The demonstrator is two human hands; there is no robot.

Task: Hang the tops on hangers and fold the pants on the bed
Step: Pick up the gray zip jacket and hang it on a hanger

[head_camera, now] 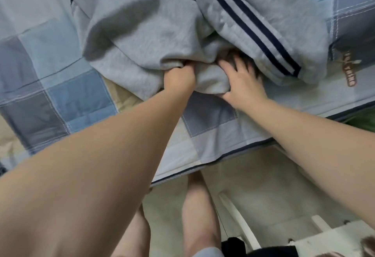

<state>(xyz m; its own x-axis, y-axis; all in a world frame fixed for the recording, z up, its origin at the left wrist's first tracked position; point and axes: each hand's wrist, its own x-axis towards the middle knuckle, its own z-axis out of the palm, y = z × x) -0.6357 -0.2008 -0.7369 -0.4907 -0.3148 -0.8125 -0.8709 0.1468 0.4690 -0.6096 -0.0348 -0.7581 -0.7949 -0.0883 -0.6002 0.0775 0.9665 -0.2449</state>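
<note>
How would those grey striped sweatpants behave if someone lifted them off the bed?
Probably floppy: the grey striped sweatpants bunch into soft folds where the left hand grips them. Likely light for their size, though the thick-looking knit may add some weight. Pushed across the patchwork bedcover, they would likely crumple rather than slide.

the grey garment (142,33) is soft, matt knit cloth, faintly fuzzy; its navy stripes (253,31) at 1 o'clock look smoother. the bed (81,98) cover is matt woven patchwork cloth, white-stitched.
</note>
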